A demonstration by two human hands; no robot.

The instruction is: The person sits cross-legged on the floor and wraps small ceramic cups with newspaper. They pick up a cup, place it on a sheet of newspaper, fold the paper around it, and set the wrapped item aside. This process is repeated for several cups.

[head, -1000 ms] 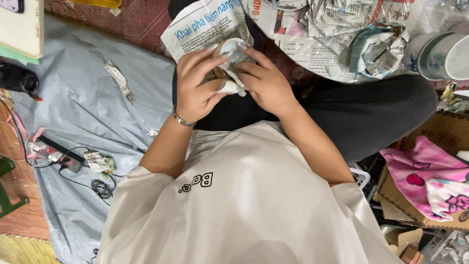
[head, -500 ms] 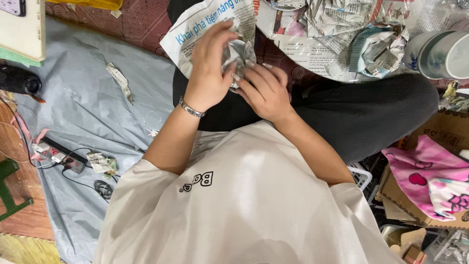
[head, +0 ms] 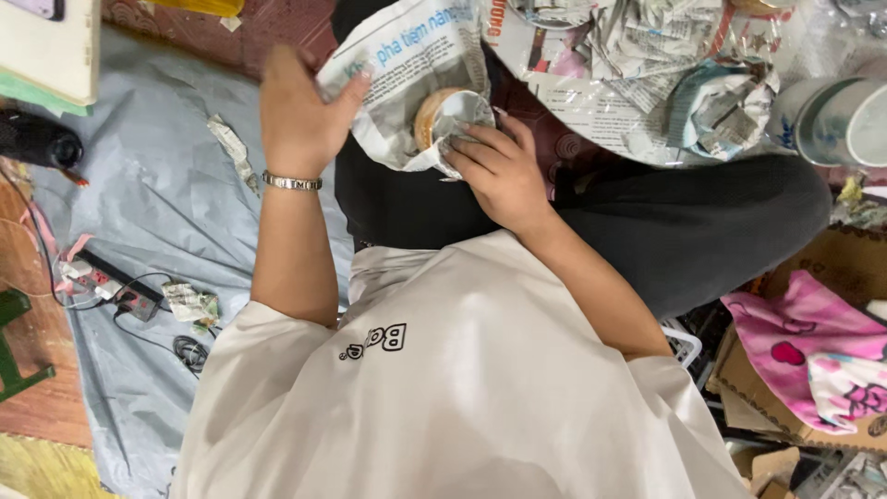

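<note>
Seated on the floor, I hold a small cup (head: pixel 442 113) in my lap, half swaddled in a sheet of newspaper (head: pixel 407 65). My right hand (head: pixel 499 166) grips the cup from below and beside, fingers curled over the crumpled paper at its rim; the tan inside of the cup shows through the opening. My left hand (head: pixel 300 111), a metal bracelet (head: pixel 291 181) at the wrist, is raised with the palm open and fingers spread, its fingertips pinching the upper left edge of the same sheet. The paper fans out from the cup toward the top of the view, over my black trousers (head: pixel 684 231).

Beyond my knees lies a heap of crumpled newspaper (head: pixel 647 55), and at the far right stand pale ceramic cups (head: pixel 832 111), one tucked in another. A grey cloth (head: pixel 157 203) covers the floor to my left, with scraps of paper, a power strip (head: pixel 111 282) and a coiled cable on it. A cardboard box (head: pixel 832 268) holding pink patterned fabric (head: pixel 813 351) sits by my right hip.
</note>
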